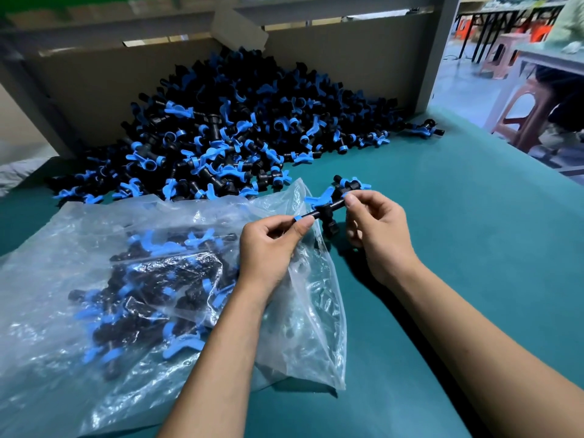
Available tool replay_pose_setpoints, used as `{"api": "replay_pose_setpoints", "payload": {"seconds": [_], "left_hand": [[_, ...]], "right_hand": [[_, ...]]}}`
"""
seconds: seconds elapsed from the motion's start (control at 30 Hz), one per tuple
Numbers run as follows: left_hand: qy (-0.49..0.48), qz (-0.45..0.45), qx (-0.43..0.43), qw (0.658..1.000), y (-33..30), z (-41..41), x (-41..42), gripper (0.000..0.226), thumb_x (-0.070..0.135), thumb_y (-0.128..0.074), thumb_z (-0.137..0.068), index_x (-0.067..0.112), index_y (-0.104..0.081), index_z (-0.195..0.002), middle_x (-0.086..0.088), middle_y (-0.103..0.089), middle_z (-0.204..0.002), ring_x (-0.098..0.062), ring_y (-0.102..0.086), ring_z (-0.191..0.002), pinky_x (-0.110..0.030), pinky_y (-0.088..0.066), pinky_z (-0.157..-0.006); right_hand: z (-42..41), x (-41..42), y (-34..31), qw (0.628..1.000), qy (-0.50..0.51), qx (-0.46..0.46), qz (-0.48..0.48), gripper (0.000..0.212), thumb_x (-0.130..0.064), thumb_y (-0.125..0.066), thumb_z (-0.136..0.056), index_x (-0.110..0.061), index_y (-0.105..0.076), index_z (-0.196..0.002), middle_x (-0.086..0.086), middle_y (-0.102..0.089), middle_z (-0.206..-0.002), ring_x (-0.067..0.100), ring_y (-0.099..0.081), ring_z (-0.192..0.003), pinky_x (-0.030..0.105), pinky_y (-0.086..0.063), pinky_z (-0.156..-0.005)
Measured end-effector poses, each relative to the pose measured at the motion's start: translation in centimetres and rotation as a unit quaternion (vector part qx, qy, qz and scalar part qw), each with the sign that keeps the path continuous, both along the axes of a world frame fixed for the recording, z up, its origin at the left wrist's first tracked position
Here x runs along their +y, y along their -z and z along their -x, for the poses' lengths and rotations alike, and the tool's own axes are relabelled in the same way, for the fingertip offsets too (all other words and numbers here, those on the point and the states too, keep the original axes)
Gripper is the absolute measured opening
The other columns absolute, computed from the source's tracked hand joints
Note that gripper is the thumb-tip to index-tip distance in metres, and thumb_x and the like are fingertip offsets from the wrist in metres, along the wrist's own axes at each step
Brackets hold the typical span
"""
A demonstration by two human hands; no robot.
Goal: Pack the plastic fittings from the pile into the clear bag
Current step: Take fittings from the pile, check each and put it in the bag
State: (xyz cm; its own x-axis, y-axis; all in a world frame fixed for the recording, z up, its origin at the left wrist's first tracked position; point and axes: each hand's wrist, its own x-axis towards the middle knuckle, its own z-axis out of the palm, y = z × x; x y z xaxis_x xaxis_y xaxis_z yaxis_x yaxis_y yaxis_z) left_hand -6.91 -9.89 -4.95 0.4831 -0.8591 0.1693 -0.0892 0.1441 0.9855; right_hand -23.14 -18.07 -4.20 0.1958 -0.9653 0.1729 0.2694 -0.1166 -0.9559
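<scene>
A big pile of black and blue plastic fittings (227,131) lies against the cardboard wall at the back of the green table. The clear bag (94,295) lies at the front left, part filled with fittings, its mouth open toward the right. Both hands hold one black tee fitting (328,210) with blue clips just above the bag's mouth. My left hand (271,248) pinches its left blue end. My right hand (379,229) pinches its right end. A second fitting (350,184) lies just behind them.
A stray fitting (425,128) lies at the pile's right end near a grey post (439,52). The green table (474,248) stretches bare to the right. Beyond its edge stand pink plastic stools (531,118), a table, and a seated person.
</scene>
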Motion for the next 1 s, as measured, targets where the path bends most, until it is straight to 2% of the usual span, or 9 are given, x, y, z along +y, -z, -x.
{"api": "replay_pose_setpoints", "payload": {"seconds": [0.1, 0.23, 0.37, 0.43, 0.53, 0.6, 0.7, 0.87, 1.0], "left_hand": [[-0.034, 0.003, 0.025, 0.999, -0.2, 0.2, 0.1, 0.037, 0.046, -0.08, -0.085, 0.01, -0.077, -0.081, -0.024, -0.066, -0.07, -0.016, -0.049, -0.055, -0.028, -0.041, -0.055], [-0.029, 0.008, 0.018, 0.999, -0.5, 0.5, 0.2, 0.041, 0.05, -0.079, -0.084, 0.01, -0.077, -0.078, -0.024, -0.064, -0.068, -0.017, -0.046, -0.054, -0.03, -0.04, -0.055], [-0.017, 0.021, -0.014, 1.0, -0.7, 0.5, 0.3, 0.041, 0.051, -0.078, -0.085, 0.012, -0.077, -0.075, -0.012, -0.062, -0.058, -0.012, -0.048, -0.049, -0.023, -0.041, -0.052], [-0.002, 0.031, -0.021, 0.999, -0.9, 0.6, 0.4, 0.037, 0.049, -0.08, -0.083, 0.013, -0.077, -0.075, 0.0, -0.063, -0.057, -0.009, -0.052, -0.05, -0.018, -0.043, -0.051], [0.002, 0.04, 0.002, 0.999, -1.3, 0.6, 0.5, 0.021, 0.035, -0.089, -0.077, 0.019, -0.08, -0.086, 0.002, -0.077, -0.078, -0.008, -0.066, -0.065, -0.019, -0.052, -0.061], [0.001, 0.043, 0.013, 0.999, -1.4, 0.5, 0.6, 0.021, 0.014, -0.091, -0.077, 0.021, -0.08, -0.094, 0.003, -0.079, -0.09, -0.01, -0.072, -0.079, -0.023, -0.057, -0.072], [-0.002, 0.063, 0.043, 0.997, -1.8, 0.3, 0.9, 0.028, 0.0, -0.085, -0.079, 0.021, -0.08, -0.096, 0.003, -0.079, -0.096, -0.012, -0.073, -0.086, -0.023, -0.058, -0.077], [-0.009, 0.103, 0.105, 0.989, -2.5, 0.1, 1.0, 0.027, -0.008, -0.077, -0.084, 0.01, -0.078, -0.104, -0.007, -0.078, -0.106, -0.015, -0.073, -0.093, -0.021, -0.057, -0.08], [-0.035, 0.126, 0.091, 0.987, -3.1, 0.3, 1.2, 0.032, -0.01, -0.072, -0.086, 0.012, -0.077, -0.108, -0.003, -0.077, -0.107, -0.014, -0.07, -0.096, -0.02, -0.054, -0.08]], "right_hand": [[-0.5, 0.6, 0.3, 0.983, 0.046, 0.121, 0.128, 0.018, -0.033, -0.074, -0.088, -0.024, -0.061, -0.095, -0.005, -0.06, -0.075, 0.023, -0.053, -0.061, 0.037, -0.047, -0.056], [-0.8, 1.2, 0.2, 0.952, 0.004, 0.206, 0.228, 0.033, -0.036, -0.084, -0.079, -0.028, -0.061, -0.102, -0.012, -0.066, -0.099, 0.013, -0.065, -0.079, 0.026, -0.054, -0.069], [-0.8, 1.2, 0.3, 0.931, 0.036, 0.241, 0.273, 0.032, -0.025, -0.088, -0.075, -0.022, -0.065, -0.098, -0.012, -0.069, -0.091, 0.013, -0.067, -0.079, 0.023, -0.055, -0.067], [-0.9, 1.2, 0.4, 0.953, 0.036, 0.206, 0.219, 0.022, -0.017, -0.083, -0.082, -0.017, -0.068, -0.098, -0.008, -0.072, -0.088, 0.013, -0.069, -0.076, 0.027, -0.056, -0.066], [-0.5, 0.8, -0.3, 1.0, -0.03, 0.002, 0.008, 0.011, -0.01, -0.067, -0.095, -0.006, -0.069, -0.106, 0.006, -0.074, -0.084, 0.015, -0.068, -0.067, 0.025, -0.055, -0.058], [0.2, 0.5, -0.9, 0.987, -0.066, -0.106, -0.104, 0.015, -0.014, -0.058, -0.101, -0.003, -0.069, -0.104, 0.011, -0.075, -0.085, 0.011, -0.065, -0.063, 0.018, -0.054, -0.058], [0.8, 0.1, -1.3, 0.964, -0.071, -0.186, -0.175, 0.022, -0.018, -0.055, -0.102, 0.0, -0.068, -0.098, 0.018, -0.074, -0.088, 0.008, -0.063, -0.059, 0.013, -0.053, -0.057], [0.7, 0.0, -1.0, 0.97, -0.082, -0.166, -0.159, 0.017, -0.016, -0.059, -0.1, -0.003, -0.069, -0.101, 0.016, -0.073, -0.089, 0.011, -0.063, -0.064, 0.016, -0.053, -0.058], [0.5, 0.6, -0.6, 0.992, -0.129, 0.003, -0.003, 0.011, -0.008, -0.075, -0.087, -0.013, -0.076, -0.097, 0.006, -0.071, -0.08, 0.015, -0.058, -0.061, 0.024, -0.049, -0.056]]}}
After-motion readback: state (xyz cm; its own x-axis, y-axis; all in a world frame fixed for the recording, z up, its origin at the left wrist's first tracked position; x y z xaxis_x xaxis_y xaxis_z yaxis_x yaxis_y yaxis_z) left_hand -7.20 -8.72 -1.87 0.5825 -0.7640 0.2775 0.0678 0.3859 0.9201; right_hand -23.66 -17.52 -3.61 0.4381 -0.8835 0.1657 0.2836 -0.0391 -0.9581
